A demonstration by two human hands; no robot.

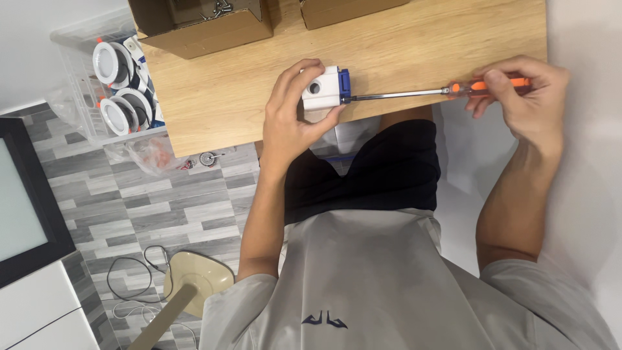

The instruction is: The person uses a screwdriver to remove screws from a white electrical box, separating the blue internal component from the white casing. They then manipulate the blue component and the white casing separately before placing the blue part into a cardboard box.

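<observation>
**Screwdriver set into the end of a small white box**

The left hand [295,113] clasps a small white box [322,87] with a blue end cap [345,84], pinning it at the near edge of the wooden tabletop [414,45]. The right hand [525,91] grips the orange handle of a screwdriver [414,94], whose shaft lies level with its tip at the blue cap. This looks like the screw-turning step; the next move calls for keeping tip seated and box steady. Cardboard boxes [201,29] sit behind.
</observation>
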